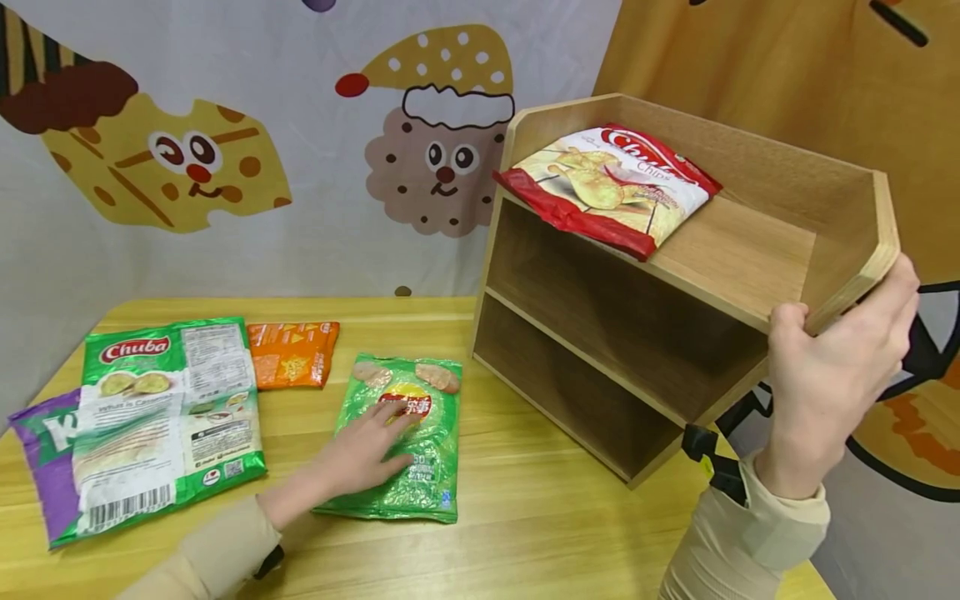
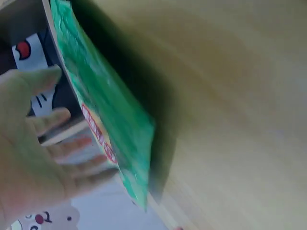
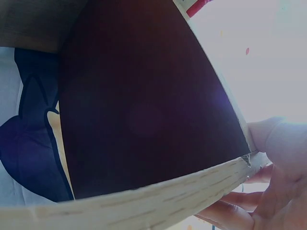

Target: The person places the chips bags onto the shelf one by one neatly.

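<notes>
A green chip bag [image 1: 438,433] lies flat in the middle of the table. My left hand [image 1: 363,457] is over it, fingers extended and spread across the printed front. In the left wrist view that hand's fingers [image 2: 72,148] stay straight along the bag's face, not curled round it. On the right stands a wooden tiered shelf [image 1: 757,250], whose right side panel my right hand [image 1: 843,375] grips near its upper front corner. The right wrist view has the thumb and fingers on either side of the panel edge. A red and white chip bag [image 1: 611,187] rests on the shelf's top tier.
Left on the table [image 1: 525,550] lie a large green and white Chuba bag [image 1: 165,417], a purple bag [image 1: 47,475] partly beneath it, and a small orange snack bag [image 1: 300,354]. Behind hangs a cartoon-printed cloth [image 1: 315,250]. The shelf's lower compartments face the table.
</notes>
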`<state>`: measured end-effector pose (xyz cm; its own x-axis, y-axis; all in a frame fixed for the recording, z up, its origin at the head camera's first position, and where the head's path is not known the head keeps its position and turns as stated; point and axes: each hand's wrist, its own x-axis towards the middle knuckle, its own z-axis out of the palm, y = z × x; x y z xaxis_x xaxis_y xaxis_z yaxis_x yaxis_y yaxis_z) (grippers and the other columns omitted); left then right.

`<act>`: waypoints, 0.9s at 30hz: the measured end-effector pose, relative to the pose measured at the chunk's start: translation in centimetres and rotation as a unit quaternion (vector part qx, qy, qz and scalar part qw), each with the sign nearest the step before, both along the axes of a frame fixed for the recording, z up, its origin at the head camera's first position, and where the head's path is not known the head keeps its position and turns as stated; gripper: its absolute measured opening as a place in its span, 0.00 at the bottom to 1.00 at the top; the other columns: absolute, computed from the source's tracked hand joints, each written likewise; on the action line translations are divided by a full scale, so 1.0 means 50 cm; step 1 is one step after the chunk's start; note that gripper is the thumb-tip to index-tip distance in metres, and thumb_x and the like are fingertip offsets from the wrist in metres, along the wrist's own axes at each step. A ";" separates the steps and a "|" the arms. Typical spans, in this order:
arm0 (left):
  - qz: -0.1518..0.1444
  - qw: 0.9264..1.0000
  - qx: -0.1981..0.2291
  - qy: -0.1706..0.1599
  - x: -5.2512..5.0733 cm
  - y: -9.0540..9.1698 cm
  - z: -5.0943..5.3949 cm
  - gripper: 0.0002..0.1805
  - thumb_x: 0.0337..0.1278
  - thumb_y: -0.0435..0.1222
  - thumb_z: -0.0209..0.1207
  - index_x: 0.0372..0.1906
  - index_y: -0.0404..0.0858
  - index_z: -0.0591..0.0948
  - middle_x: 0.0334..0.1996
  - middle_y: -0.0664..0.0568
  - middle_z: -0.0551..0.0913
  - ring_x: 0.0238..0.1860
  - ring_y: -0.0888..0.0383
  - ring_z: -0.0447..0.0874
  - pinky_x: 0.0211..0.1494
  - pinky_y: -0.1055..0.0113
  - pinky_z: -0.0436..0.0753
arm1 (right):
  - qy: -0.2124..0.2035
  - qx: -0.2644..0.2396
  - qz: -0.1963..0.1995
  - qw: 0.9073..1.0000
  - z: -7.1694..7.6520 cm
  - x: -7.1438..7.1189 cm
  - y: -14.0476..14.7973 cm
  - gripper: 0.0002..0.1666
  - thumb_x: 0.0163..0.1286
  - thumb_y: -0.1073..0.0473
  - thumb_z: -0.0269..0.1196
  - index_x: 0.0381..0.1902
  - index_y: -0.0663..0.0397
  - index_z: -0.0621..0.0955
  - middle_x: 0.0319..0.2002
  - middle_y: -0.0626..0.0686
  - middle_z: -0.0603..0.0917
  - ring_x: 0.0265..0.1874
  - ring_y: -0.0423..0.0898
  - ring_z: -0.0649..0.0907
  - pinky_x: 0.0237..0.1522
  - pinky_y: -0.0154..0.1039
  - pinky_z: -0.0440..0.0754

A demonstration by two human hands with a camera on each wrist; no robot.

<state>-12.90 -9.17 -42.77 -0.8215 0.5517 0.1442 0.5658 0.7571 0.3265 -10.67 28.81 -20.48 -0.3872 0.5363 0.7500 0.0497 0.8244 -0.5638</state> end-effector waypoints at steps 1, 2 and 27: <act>0.022 1.000 -0.003 0.002 -0.003 -0.005 0.001 0.32 0.53 0.46 0.64 0.62 0.36 0.73 0.63 0.34 0.70 0.62 0.34 0.69 0.59 0.38 0.74 | 0.001 0.000 -0.001 1.000 0.000 0.000 0.000 0.38 0.56 0.64 0.52 0.65 0.30 0.65 0.63 0.46 0.73 0.62 0.43 0.75 0.63 0.47 0.73; 0.043 0.999 -0.006 0.003 -0.005 -0.010 0.003 0.32 0.53 0.46 0.64 0.62 0.35 0.72 0.63 0.32 0.70 0.62 0.32 0.69 0.59 0.37 0.74 | 0.001 0.000 -0.001 1.000 0.001 0.000 0.000 0.38 0.56 0.64 0.52 0.65 0.30 0.65 0.63 0.46 0.74 0.62 0.43 0.76 0.63 0.46 0.73; 0.225 0.965 0.020 -0.131 -0.041 -0.051 0.000 0.59 0.43 0.52 0.69 0.69 0.21 0.51 0.52 0.20 0.69 0.31 0.47 0.75 0.23 0.65 0.76 | -0.001 -0.007 -0.001 1.000 0.002 0.001 0.001 0.38 0.56 0.63 0.53 0.65 0.30 0.65 0.63 0.47 0.74 0.62 0.45 0.76 0.64 0.47 0.73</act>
